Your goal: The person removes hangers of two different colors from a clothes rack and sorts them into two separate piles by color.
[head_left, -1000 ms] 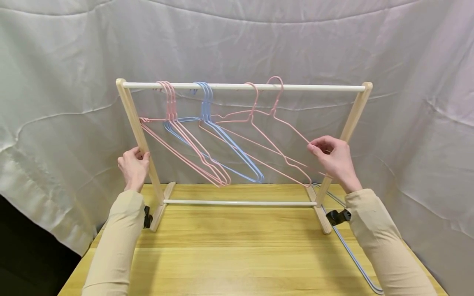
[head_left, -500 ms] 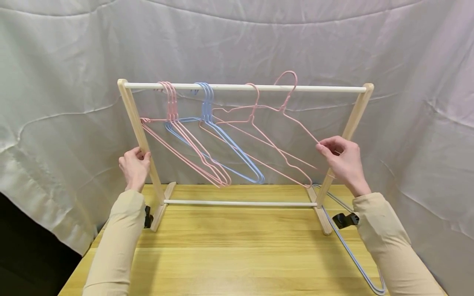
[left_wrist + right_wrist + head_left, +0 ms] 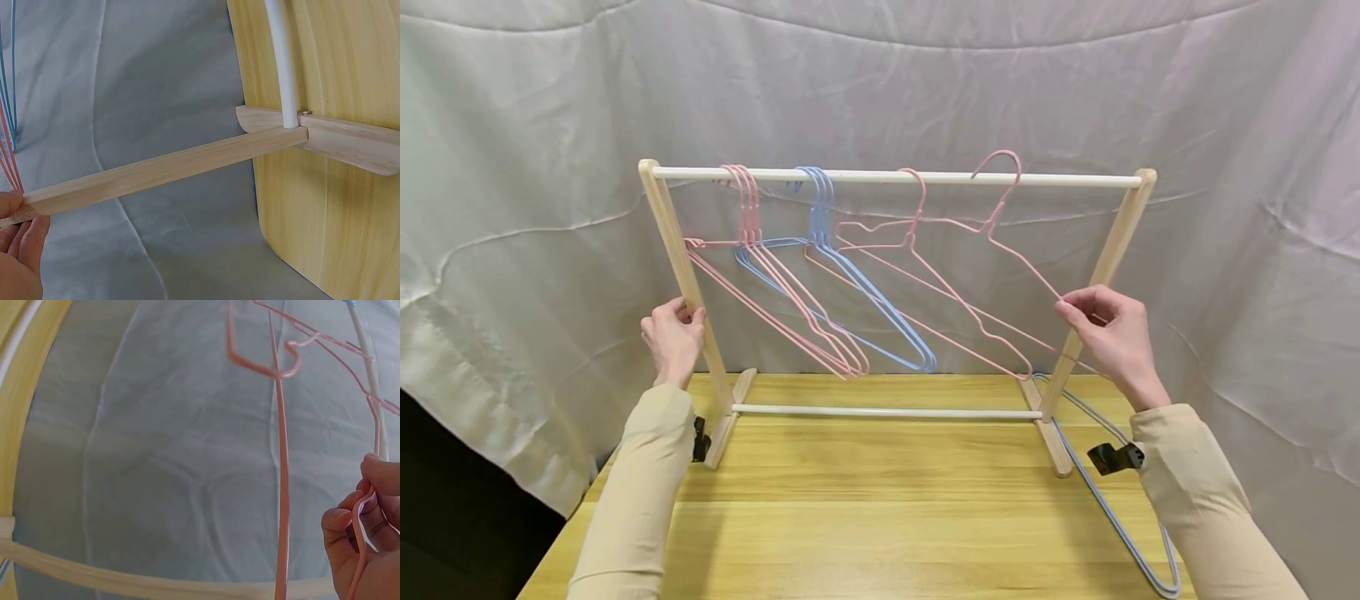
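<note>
Grey cloth [image 3: 865, 92] hung behind a wood-grained bench [image 3: 865, 500]. Both hands were occupied, well apart: the left hand [image 3: 672, 337] gripped a wooden post [image 3: 670, 233], and the right hand [image 3: 1108, 337] pinched the sloping arm of a pink hanger [image 3: 995, 218]. From those fingers it reached up and inward, its hook arched above the white rail [image 3: 1075, 180]; whether hook and rail touched, I could not tell. Next inward from the right hand hung a second pink hanger [image 3: 913, 229], then blue hangers [image 3: 821, 217], then a pink bunch [image 3: 749, 221] nearest the left hand. Beside the right sleeve [image 3: 1187, 467], more blue wire [image 3: 1107, 508] lay on the bench.
</note>
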The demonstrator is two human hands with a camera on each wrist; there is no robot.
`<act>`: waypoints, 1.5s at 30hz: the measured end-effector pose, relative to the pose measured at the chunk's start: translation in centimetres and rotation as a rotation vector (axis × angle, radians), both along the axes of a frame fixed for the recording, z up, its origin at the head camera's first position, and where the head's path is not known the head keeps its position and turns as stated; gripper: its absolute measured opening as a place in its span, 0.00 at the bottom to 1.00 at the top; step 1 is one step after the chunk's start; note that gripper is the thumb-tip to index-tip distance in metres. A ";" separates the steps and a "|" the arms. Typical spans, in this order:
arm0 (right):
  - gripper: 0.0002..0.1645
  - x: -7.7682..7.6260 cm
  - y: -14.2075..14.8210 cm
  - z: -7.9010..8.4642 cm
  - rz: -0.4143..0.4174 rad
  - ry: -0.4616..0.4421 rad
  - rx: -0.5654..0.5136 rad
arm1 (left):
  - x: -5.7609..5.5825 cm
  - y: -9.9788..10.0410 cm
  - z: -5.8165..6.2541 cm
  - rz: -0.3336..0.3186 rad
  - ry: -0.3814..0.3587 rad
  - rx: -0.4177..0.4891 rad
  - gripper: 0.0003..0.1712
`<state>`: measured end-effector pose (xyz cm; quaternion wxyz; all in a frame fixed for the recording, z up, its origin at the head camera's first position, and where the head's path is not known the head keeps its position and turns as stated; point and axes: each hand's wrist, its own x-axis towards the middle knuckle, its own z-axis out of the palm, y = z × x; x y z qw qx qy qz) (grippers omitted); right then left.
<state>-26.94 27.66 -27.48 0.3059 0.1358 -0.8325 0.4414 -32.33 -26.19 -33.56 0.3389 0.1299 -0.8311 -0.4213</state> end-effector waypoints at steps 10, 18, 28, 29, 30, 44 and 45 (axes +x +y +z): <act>0.11 0.1 1.8 -3.4 -0.015 -0.059 -0.005 | -0.1 0.0 0.0 -0.007 0.005 0.001 0.15; 0.11 0.2 2.0 -6.6 -0.021 -0.125 -0.015 | -0.1 -0.1 0.0 -0.001 0.012 -0.005 0.14; 0.11 0.8 1.3 -11.2 0.006 -0.218 -0.022 | -0.1 0.0 -0.1 0.011 0.021 -0.032 0.12; 0.11 0.8 1.2 -11.6 0.004 -0.229 -0.023 | -0.1 0.0 -0.1 0.010 0.021 -0.029 0.12; 0.11 0.9 1.1 -12.0 0.003 -0.241 -0.025 | -0.1 0.0 -0.1 0.009 0.020 -0.028 0.12; 0.06 1.9 -1.8 -17.4 0.145 -0.300 -0.067 | 0.0 0.1 -0.1 0.013 0.012 -0.023 0.13; 0.05 2.1 -2.2 -17.8 0.160 -0.295 -0.061 | -0.1 0.1 -0.2 0.014 0.012 -0.026 0.13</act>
